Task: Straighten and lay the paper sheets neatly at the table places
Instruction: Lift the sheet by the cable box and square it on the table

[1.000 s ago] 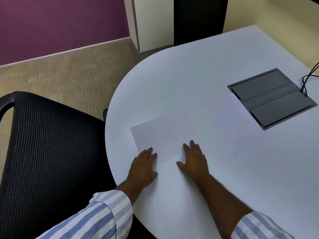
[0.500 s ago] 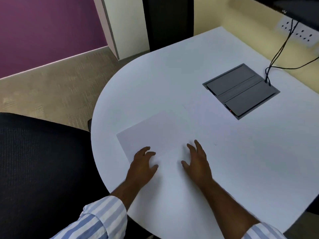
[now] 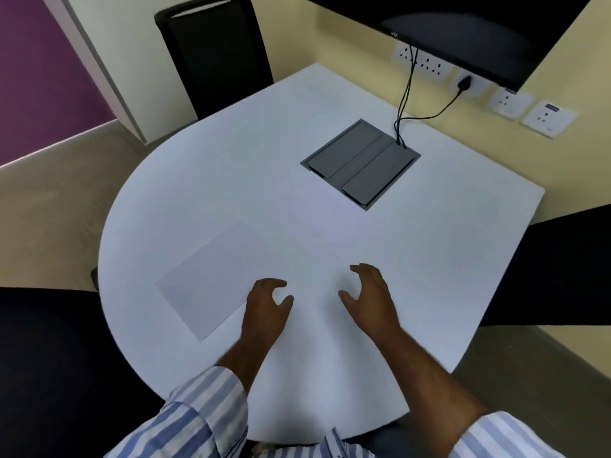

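A white paper sheet [image 3: 218,276] lies flat on the white table [image 3: 297,209], near the left front edge and turned at an angle. My left hand [image 3: 266,305] hovers just right of the sheet's near corner, fingers curled and apart, holding nothing. My right hand [image 3: 372,294] is further right over bare table, fingers spread and empty. A second sheet seen earlier near the middle is too faint to make out against the table.
A grey cable box [image 3: 360,165] is set into the table at the back right, with black cables [image 3: 405,104] running up to wall sockets. Black chairs stand at the back [image 3: 215,51], at the left [image 3: 49,358] and at the right [image 3: 562,266]. A monitor [image 3: 463,28] hangs above.
Both hands lifted off the sheet's near edge and drew back to the right with fingers curling. The view swung up and right, so the sheet now lies further left.
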Demonstrator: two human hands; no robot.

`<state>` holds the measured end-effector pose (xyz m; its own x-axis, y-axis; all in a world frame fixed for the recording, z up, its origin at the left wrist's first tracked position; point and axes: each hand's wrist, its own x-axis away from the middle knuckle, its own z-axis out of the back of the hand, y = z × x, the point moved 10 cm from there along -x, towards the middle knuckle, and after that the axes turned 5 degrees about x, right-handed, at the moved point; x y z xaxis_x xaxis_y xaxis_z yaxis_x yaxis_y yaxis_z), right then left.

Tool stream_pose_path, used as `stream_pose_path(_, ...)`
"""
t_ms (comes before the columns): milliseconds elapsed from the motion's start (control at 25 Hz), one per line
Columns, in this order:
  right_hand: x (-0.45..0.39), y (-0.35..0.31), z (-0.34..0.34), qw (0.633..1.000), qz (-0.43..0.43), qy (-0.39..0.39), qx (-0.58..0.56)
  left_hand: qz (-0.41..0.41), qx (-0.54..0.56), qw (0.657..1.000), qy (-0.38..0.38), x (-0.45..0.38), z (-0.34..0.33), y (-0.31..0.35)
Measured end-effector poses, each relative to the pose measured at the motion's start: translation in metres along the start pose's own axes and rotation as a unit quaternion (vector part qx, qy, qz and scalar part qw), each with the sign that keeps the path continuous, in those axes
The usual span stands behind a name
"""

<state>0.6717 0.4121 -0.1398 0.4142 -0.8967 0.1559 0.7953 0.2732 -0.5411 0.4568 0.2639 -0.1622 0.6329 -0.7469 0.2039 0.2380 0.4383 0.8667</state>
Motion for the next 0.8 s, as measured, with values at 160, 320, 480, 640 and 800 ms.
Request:
stream_pose_path(160,-0.015,0.023,0.02,1.0,-0.001,0.003,-0.022,0.025,0.015,1.0,-0.006,-0.004,-0.031,0.02)
stream_pose_path(320,-0.053,0.056,0.026,0.999,-0.003,-0.035,-0.041,0.073,0.049,0.996,0.004,-0.008,-0.067,0.027)
stream_pose_path(480,-0.1,0.095,0.025,0.995,0.011,-0.094,-0.034,0.17,0.091,0.981,0.034,0.002,-0.108,0.021)
stream_pose_path(640,-0.136,0.119,0.014,0.987,0.053,-0.154,-0.01,0.267,0.102,0.958,0.012,0.015,-0.157,0.012)
stream_pose_path(800,-0.19,0.131,0.019,0.984,0.049,-0.171,-0.008,0.301,0.089,0.949,0.04,0.006,-0.175,0.018)
